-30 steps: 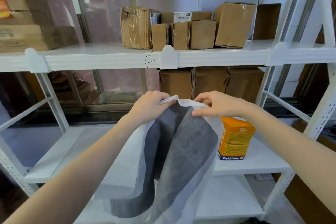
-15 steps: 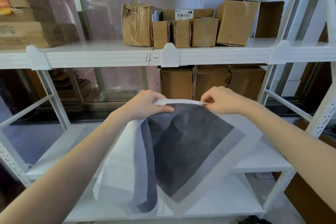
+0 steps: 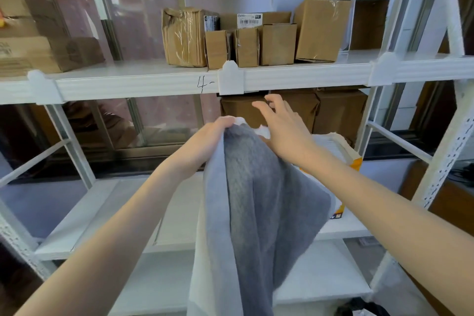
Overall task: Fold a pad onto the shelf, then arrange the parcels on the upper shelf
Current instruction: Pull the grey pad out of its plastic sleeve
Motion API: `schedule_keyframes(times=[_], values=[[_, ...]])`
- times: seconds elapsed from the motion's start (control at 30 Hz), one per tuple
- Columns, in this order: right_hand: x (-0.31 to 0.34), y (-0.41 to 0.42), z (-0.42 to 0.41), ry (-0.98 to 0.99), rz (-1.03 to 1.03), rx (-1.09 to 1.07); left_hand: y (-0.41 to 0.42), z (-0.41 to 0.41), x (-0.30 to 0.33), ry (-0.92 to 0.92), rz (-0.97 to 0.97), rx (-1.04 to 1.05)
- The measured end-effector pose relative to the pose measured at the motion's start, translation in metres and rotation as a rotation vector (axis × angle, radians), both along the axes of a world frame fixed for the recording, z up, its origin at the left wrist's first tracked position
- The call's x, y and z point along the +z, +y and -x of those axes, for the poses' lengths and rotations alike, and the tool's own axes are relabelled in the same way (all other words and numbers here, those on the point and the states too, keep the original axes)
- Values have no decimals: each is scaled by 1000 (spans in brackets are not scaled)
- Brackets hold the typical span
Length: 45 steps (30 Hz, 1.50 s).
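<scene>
Pad [image 3: 256, 200] first, though the white metal shelving [image 3: 143, 84] behind it is the biggest thing in sight, with its upper shelf [image 3: 295, 75] running across the view at the level of a handwritten "4-" [image 3: 204, 84] on the front rail. The pad is the next largest: a grey sheet with a white border, hanging in front of the middle shelf [image 3: 107, 213], its long axis close to vertical, the top edge bunched up high and the loose bottom end pointing straight down past the lower edge of the view; it drapes in soft lengthwise folds, grey face toward the camera. On the upper shelf stand the parcels [image 3: 256, 38], a tight row of brown cardboard boxes, a tall taped one at each end and three small ones between, with a labelled box behind them. More brown boxes [image 3: 333, 115] sit in shadow beneath that shelf. An orange and white bag [image 3: 343, 161] stands on the middle shelf just right of the pad, partly hidden by it. The left hand [image 3: 213, 136] is closed around the pad's top edge, pinching the white border. The right hand [image 3: 282, 126] is spread with fingers apart just beside that top edge, its palm side near the white corner; whether it touches the pad cannot be told.
</scene>
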State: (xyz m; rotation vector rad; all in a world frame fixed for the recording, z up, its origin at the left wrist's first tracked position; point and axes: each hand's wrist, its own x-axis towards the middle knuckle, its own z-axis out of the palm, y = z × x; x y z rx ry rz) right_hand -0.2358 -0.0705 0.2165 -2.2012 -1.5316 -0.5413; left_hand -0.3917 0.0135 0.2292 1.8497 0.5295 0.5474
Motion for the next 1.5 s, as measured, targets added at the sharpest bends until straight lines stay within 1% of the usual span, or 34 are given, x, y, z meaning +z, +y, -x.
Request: schedule_keyframes(times=[0.07, 0.13, 0.2, 0.27, 0.33, 0.4, 0.47, 0.53, 0.6, 0.67, 0.73, 0.77, 0.8, 0.9, 0.97, 1.03, 1.1, 1.17, 1.27, 1.37, 1.43, 1.5], values=[[-3, -4, 1, 98, -154, 14, 4, 2, -1, -44, 117, 134], [-3, -11, 4, 221, -309, 43, 9, 7, -4, -70, 214, 205], [-6, -20, 7, 299, -351, 88, 12, 11, -7, -100, 288, 216], [-15, -31, 7, 345, -260, 95, 14, 13, -8, -136, 352, 204], [-35, -41, 3, 406, -89, 69, 19, 14, -7, -186, 414, 226], [-60, -48, -4, 513, 38, 45, 24, 14, -6, -229, 441, 265], [-84, -53, -6, 649, 122, 41, 26, 13, -5, -260, 451, 281], [-100, -57, -2, 827, 186, 87, 26, 12, -4, -270, 455, 273], [-108, -58, 6, 918, 202, 163, 25, 10, -4, -231, 433, 255], [-108, -56, 14, 993, 171, 246, 22, 7, -7, -178, 419, 201], [-103, -51, 21, 1032, 127, 325, 15, 4, -10, -119, 394, 79], [-100, -48, 24, 1031, 108, 355, 11, 3, -13, -91, 347, 15], [-98, -45, 26, 1025, 89, 375, 7, 3, -15, -67, 273, -48], [-95, -37, 32, 1025, 38, 401, 2, 1, -19, 43, -63, -240], [-98, -34, 34, 1050, 27, 388, -2, -2, -18, 83, -228, -248], [-107, -33, 32, 1081, 47, 329, 0, -6, -15, 41, -311, -175], [-122, -38, 29, 1106, 142, 256, 3, -6, -9, -12, -273, -115], [-138, -47, 29, 1102, 248, 195, 11, -3, -6, -78, -186, -57], [-162, -56, 30, 1155, 333, 100, 24, 5, -6, -165, -44, 42], [-188, -57, 29, 1336, 386, -17, 40, 12, -15, -235, 131, 115], [-203, -54, 27, 1535, 336, -24, 48, 16, -21, -265, 202, 128], [-217, -47, 26, 1622, 283, -16, 51, 19, -25, -285, 247, 117]])
